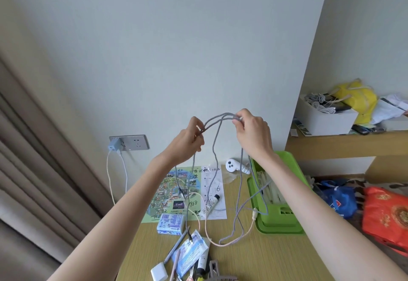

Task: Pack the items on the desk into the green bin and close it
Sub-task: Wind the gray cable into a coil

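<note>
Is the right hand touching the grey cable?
Touching. The head view shows the right hand pinching the grey cable at the top of its raised loop.

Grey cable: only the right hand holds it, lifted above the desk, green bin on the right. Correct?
Not quite. Both hands hold it: the head view shows the left hand pinching the grey cable as well as the right hand. The rest stands: it is lifted above the desk, with the green bin on the right.

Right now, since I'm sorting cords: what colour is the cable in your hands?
Grey cable, head view.
</note>
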